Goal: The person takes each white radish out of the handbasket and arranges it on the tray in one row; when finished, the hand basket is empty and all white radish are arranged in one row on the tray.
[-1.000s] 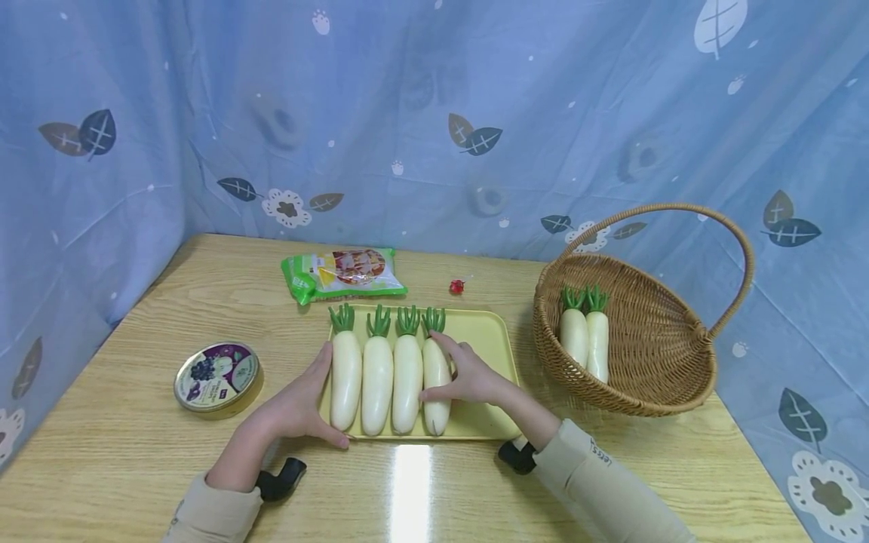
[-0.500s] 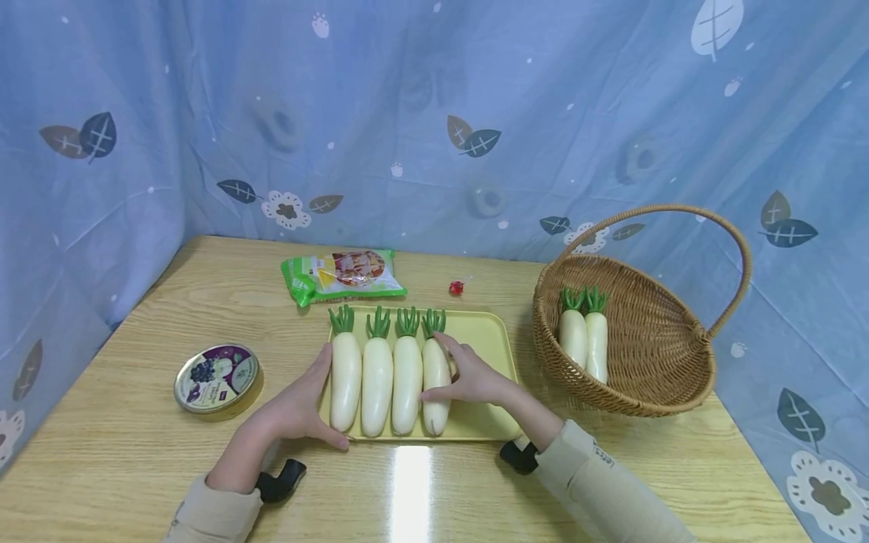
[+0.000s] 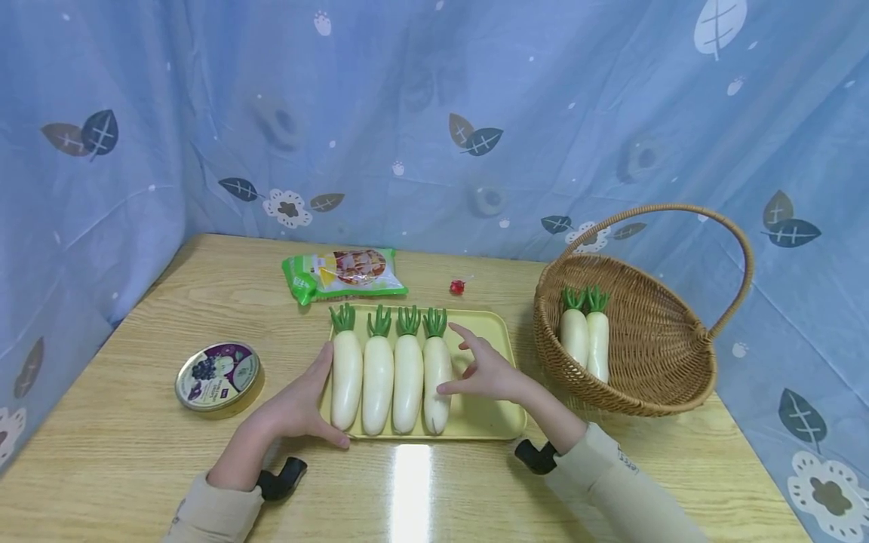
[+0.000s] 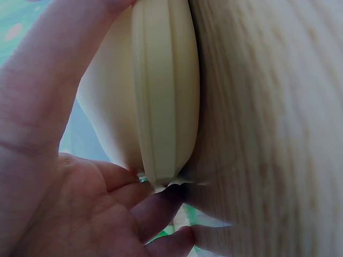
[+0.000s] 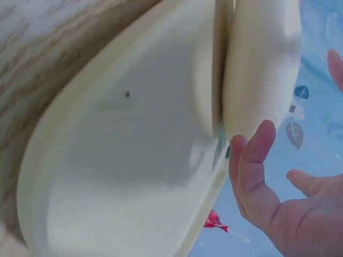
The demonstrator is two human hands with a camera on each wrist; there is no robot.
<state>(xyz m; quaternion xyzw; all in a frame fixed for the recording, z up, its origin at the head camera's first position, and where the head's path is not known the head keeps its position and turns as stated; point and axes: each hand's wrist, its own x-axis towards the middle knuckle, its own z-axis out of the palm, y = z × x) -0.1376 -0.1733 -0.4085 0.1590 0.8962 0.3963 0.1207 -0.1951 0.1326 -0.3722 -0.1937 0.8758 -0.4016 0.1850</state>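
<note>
Several white radishes with green tops stand side by side along the left and middle of a yellow tray (image 3: 482, 426). My left hand (image 3: 299, 407) holds the tray's left end, thumb at the front edge and fingers along the side. The left wrist view shows its fingers (image 4: 155, 211) bent at the end of the tray's wall (image 4: 161, 96). Over the tray's right part, my right hand (image 3: 492, 375) has spread fingers and nothing in it. Its thumb overlaps the rightmost radish (image 3: 437, 373) in the head view; in the right wrist view the fingers (image 5: 252, 171) are apart.
A wicker basket (image 3: 658, 354) with a tall handle stands at the right, two white radishes (image 3: 587, 339) inside. Behind the tray lie a green-edged food packet (image 3: 349, 273) and a small red wrapped candy (image 3: 457, 286). A round tin (image 3: 217, 377) sits at the left.
My right hand has let go of the rightmost radish and shifted right, its fingers spreading. The left hand and the tray have stayed in place.
</note>
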